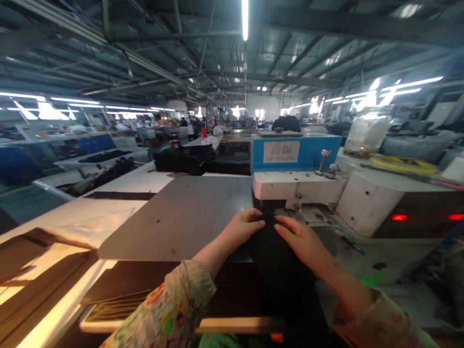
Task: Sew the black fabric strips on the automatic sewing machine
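Note:
A long piece of black fabric (pixel 281 270) runs from the lower edge of the view up to the front of a white and blue machine (pixel 299 186). My left hand (pixel 248 224) holds its left edge, thumb and fingers close together near the machine's head. On the opposite edge, my right hand (pixel 299 239) grips the fabric with bent fingers. The far end of the fabric goes in under the machine's head, where it is hidden. Left of the hands lies a flat grey metal plate (pixel 181 217), level with the working spot.
Stacks of black pieces (pixel 184 159) lie behind the plate. Brown pieces (pixel 119 290) sit on a shelf below it. At right stand a control box with red digits (pixel 398 217), a clear jar (pixel 368 130) and a yellow coil (pixel 406 165).

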The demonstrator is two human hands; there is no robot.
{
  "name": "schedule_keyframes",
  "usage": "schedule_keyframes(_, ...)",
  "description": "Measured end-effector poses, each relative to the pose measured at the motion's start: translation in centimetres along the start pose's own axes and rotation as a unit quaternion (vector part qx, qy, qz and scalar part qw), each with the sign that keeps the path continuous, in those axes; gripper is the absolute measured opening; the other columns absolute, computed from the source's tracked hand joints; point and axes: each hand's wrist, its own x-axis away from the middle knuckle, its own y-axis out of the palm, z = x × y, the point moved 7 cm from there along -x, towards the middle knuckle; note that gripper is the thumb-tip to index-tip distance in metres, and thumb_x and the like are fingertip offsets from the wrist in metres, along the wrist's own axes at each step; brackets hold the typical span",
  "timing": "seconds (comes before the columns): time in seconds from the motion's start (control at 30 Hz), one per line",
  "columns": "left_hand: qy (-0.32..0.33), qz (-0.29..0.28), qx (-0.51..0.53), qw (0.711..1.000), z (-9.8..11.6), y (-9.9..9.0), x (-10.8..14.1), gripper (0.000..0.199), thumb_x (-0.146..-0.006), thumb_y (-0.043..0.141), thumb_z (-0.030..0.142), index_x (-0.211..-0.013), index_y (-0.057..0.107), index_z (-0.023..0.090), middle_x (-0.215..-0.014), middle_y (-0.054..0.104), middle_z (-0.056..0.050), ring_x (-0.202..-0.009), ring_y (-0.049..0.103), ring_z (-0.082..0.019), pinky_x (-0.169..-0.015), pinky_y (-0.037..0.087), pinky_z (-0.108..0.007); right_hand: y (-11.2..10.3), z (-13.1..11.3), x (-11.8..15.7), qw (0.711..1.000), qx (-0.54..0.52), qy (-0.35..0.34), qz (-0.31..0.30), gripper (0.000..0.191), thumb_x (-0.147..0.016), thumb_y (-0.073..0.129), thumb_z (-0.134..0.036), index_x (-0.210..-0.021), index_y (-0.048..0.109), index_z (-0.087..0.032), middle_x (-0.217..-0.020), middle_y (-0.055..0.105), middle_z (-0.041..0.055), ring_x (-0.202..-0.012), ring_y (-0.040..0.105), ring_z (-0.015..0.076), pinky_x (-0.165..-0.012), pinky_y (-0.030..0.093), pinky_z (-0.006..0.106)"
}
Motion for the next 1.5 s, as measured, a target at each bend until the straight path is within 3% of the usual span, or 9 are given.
schedule_keyframes(0.3, -0.007, 0.011, -0.079, 0.997, 0.3, -0.4, 0.1, 0.025, -0.069, 0.054, 0.036, -0.078, 0.061, 0.015, -0.07, 0.058, 0.0, -0.065, 0.052, -0.012, -0.062, 0.039, -0.023, 0.4, -0.9, 0.3, 0.994, 0.044, -0.1, 0.008, 0.034, -0.083, 0.042, -0.029, -0.113, 0.055, -0.018, -0.111, 0.059, 0.0059, -0.103, 0.053, 0.0176, -0.09, 0.041, 0.031)
schedule_keyframes(0.53, -0.018, 0.016, -0.038, 0.999, 0.1, -0.3, 0.1, 0.02, -0.065, 0.056, 0.033, -0.073, 0.061, 0.015, -0.066, 0.058, 0.001, -0.062, 0.051, -0.012, -0.061, 0.037, -0.023, 0.5, -2.2, 1.3, 0.981, 0.111, -0.155, 0.046, 0.034, -0.085, 0.042, -0.028, -0.115, 0.052, -0.016, -0.112, 0.058, 0.0073, -0.103, 0.053, 0.0172, -0.09, 0.042, 0.03)
schedule_keyframes(0.87, -0.049, -0.004, 0.041, 0.998, -0.2, -0.3, 0.1, 0.016, -0.062, 0.058, 0.028, -0.069, 0.06, 0.014, -0.06, 0.059, 0.0, -0.057, 0.052, -0.012, -0.06, 0.039, -0.025, 2.4, -4.0, 3.0, 0.846, 0.451, -0.283, 0.029, 0.045, -0.079, 0.037, -0.003, -0.124, 0.042, -0.011, -0.075, 0.056, 0.0047, -0.058, 0.055, 0.014, -0.051, 0.045, 0.024)
schedule_keyframes(1.0, 0.013, -0.015, -0.007, 1.0, 0.7, -0.4, 0.0, 0.017, -0.067, 0.054, 0.028, -0.072, 0.062, 0.014, -0.074, 0.063, -0.003, -0.072, 0.055, -0.015, -0.069, 0.041, -0.026, 2.7, -4.3, 2.8, 0.833, 0.468, -0.294, 0.018, 0.045, -0.077, 0.038, -0.001, -0.121, 0.045, -0.008, -0.075, 0.055, 0.005, -0.06, 0.055, 0.0151, -0.051, 0.045, 0.025)
schedule_keyframes(1.1, -0.013, -0.005, 0.006, 1.0, 0.2, -0.3, 0.0, 0.015, -0.065, 0.055, 0.026, -0.072, 0.06, 0.013, -0.065, 0.061, -0.001, -0.063, 0.053, -0.012, -0.065, 0.04, -0.025, 2.8, -4.4, 2.7, 0.83, 0.475, -0.293, 0.011, 0.043, -0.077, 0.037, -0.001, -0.119, 0.047, -0.009, -0.074, 0.055, 0.0054, -0.06, 0.055, 0.0154, -0.05, 0.044, 0.026)
schedule_keyframes(1.17, -0.023, -0.001, -0.01, 1.0, -0.1, -0.1, 0.0, 0.015, -0.066, 0.054, 0.026, -0.071, 0.058, 0.014, -0.06, 0.057, 0.001, -0.056, 0.05, -0.011, -0.06, 0.039, -0.024, 2.8, -4.3, 2.5, 0.835, 0.47, -0.287, 0.005, 0.042, -0.078, 0.036, -0.002, -0.118, 0.047, -0.009, -0.075, 0.056, 0.0056, -0.06, 0.055, 0.0152, -0.05, 0.044, 0.025)
schedule_keyframes(1.27, 0.027, 0.047, -0.159, 0.986, 0.4, -0.5, 0.0, 0.014, -0.071, 0.048, 0.027, -0.067, 0.056, 0.015, -0.06, 0.055, 0.001, -0.058, 0.05, -0.011, -0.059, 0.038, -0.024, 2.3, -3.6, 1.8, 0.888, 0.395, -0.237, -0.014, 0.038, -0.082, 0.036, -0.007, -0.118, 0.048, -0.013, -0.08, 0.059, 0.0055, -0.066, 0.057, 0.0141, -0.057, 0.045, 0.023)
schedule_keyframes(1.4, 0.157, 0.153, -0.376, 0.9, 2.5, -0.8, 0.7, 0.009, -0.071, 0.05, 0.02, -0.077, 0.056, 0.018, -0.078, 0.057, -0.001, -0.078, 0.052, -0.016, -0.071, 0.04, -0.027, 1.6, -2.2, 0.1, 0.953, 0.267, -0.142, -0.034, 0.03, -0.084, 0.038, -0.016, -0.108, 0.056, -0.019, -0.088, 0.063, 0.0046, -0.08, 0.059, 0.0155, -0.071, 0.045, 0.024)
schedule_keyframes(1.5, 0.196, 0.13, -0.456, 0.859, 3.0, 0.3, 1.2, 0.012, -0.073, 0.051, 0.02, -0.082, 0.058, 0.019, -0.086, 0.056, -0.003, -0.086, 0.05, -0.017, -0.076, 0.041, -0.028, 1.4, -1.3, -1.3, 0.969, 0.226, -0.088, -0.04, 0.029, -0.083, 0.04, -0.019, -0.104, 0.06, -0.019, -0.097, 0.065, 0.0066, -0.089, 0.059, 0.0183, -0.077, 0.045, 0.028)
